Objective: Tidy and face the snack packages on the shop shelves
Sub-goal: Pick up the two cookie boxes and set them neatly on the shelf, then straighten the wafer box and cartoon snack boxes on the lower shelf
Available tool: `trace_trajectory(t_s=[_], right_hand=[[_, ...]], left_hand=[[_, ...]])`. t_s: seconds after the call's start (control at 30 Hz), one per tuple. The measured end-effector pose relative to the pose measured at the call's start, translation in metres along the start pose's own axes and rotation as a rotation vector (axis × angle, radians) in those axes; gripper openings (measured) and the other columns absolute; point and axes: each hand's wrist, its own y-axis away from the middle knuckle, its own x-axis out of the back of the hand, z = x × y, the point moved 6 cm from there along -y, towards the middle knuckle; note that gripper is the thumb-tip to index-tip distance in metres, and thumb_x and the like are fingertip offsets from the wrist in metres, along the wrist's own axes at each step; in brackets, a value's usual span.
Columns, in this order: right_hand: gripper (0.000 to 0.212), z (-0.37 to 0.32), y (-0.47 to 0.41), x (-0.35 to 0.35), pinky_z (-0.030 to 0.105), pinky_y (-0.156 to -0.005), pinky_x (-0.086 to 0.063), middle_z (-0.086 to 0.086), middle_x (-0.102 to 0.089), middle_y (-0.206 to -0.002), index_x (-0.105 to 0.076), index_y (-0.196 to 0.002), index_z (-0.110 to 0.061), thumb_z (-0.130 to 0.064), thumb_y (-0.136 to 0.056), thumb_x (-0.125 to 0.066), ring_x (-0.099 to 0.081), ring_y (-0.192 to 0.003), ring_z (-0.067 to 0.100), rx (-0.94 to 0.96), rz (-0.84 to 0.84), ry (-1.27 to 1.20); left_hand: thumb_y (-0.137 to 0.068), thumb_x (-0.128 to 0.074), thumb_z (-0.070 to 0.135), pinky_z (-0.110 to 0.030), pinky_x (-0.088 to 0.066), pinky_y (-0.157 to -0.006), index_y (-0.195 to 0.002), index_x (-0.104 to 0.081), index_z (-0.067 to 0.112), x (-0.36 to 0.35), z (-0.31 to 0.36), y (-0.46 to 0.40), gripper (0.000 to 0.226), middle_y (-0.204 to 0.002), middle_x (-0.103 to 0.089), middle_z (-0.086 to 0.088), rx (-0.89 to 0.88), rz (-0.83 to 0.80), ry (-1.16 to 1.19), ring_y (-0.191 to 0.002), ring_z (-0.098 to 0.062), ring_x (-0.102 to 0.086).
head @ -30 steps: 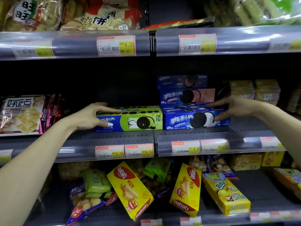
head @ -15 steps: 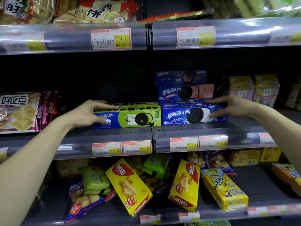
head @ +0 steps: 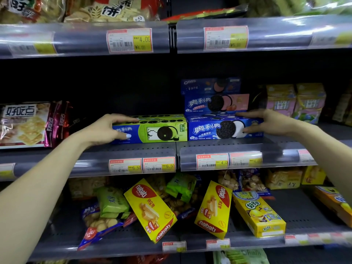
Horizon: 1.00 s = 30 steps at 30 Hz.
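Hands (head: 106,129) grip adjoining boxes (head: 224,128).

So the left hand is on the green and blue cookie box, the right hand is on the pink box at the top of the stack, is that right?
Not quite. In the head view the right hand grips the blue cookie box with white cream at the bottom of the stack, not the pink one. The left hand does hold the green and blue cookie box.

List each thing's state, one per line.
Left hand: grips green Oreo box's left end.
Right hand: holds blue Oreo box's right end.
Green Oreo box: front-facing, flat.
Blue Oreo box: front-facing, under pink Oreo box.
Nabati boxes: tilted, untidy.
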Motion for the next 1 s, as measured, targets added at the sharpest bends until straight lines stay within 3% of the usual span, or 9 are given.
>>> trace_trajectory(t_s=[0.17,0.23,0.37,0.53,0.67,0.87,1.0], right_hand=[[0.061,-0.001,-0.002,-0.001,0.035,-0.111,-0.027,0.010,-0.031,-0.152,-0.043,-0.140,-0.035,-0.032,-0.084,-0.069,-0.032,-0.138,0.029,-0.037,0.051,0.237],[0.061,-0.004,0.000,-0.001,0.040,-0.112,-0.027,0.013,-0.029,-0.153,-0.045,-0.139,-0.035,-0.033,-0.083,-0.069,-0.029,-0.139,0.032,-0.035,0.092,0.263],[0.051,-0.027,0.011,-0.001,0.038,-0.106,-0.032,0.017,-0.044,-0.140,-0.055,-0.132,-0.025,-0.026,-0.084,-0.069,-0.038,-0.130,0.033,0.090,0.189,0.283],[0.031,-0.056,0.042,-0.012,0.036,-0.092,-0.037,0.011,-0.055,-0.115,-0.065,-0.120,-0.019,-0.021,-0.088,-0.064,-0.047,-0.113,0.030,0.307,0.315,0.271],[0.023,-0.069,0.067,-0.032,0.043,-0.085,-0.045,0.008,-0.060,-0.111,-0.068,-0.112,-0.016,-0.018,-0.089,-0.062,-0.051,-0.104,0.030,0.457,0.365,0.292],[0.017,-0.078,0.095,-0.052,0.042,-0.075,-0.047,0.009,-0.062,-0.103,-0.070,-0.102,-0.011,-0.014,-0.086,-0.064,-0.054,-0.093,0.031,0.609,0.472,0.339],[0.020,-0.076,0.112,-0.075,0.038,-0.077,-0.042,0.011,-0.062,-0.108,-0.068,-0.104,-0.010,-0.017,-0.088,-0.058,-0.051,-0.094,0.029,0.671,0.513,0.393]], left_hand=[[-0.082,-0.070,0.005,-0.033,-0.054,-0.083,-0.130,-0.054,0.029,0.000,-0.001,0.002,0.056,-0.134,-0.048,-0.003,0.041,0.054,-0.125,-0.111,-0.017,-0.055],[-0.082,-0.071,0.008,-0.032,-0.053,-0.082,-0.134,-0.053,0.025,0.000,0.000,0.005,0.058,-0.135,-0.048,-0.006,0.048,0.089,-0.178,-0.110,-0.017,-0.054],[-0.083,-0.071,0.015,-0.021,-0.048,-0.073,-0.136,-0.050,0.020,0.000,0.010,0.012,0.057,-0.136,-0.047,-0.007,0.029,0.171,-0.254,-0.109,-0.016,-0.052],[-0.083,-0.071,0.020,-0.031,-0.041,-0.096,-0.136,-0.049,0.023,-0.005,0.042,0.042,0.058,-0.138,-0.044,-0.012,-0.082,0.381,-0.370,-0.126,-0.025,-0.044],[-0.083,-0.069,0.020,-0.029,-0.034,-0.102,-0.132,-0.053,0.021,-0.023,0.064,0.074,0.051,-0.132,-0.046,-0.009,-0.170,0.503,-0.372,-0.125,-0.024,-0.044],[-0.085,-0.066,0.016,-0.021,-0.029,-0.096,-0.124,-0.056,0.011,-0.064,0.078,0.113,0.041,-0.121,-0.052,-0.009,-0.301,0.510,-0.466,-0.114,-0.023,-0.045],[-0.087,-0.061,0.020,-0.031,-0.041,-0.095,-0.123,-0.056,0.010,-0.097,0.081,0.134,0.038,-0.120,-0.054,-0.009,-0.391,0.452,-0.570,-0.113,-0.022,-0.048]])
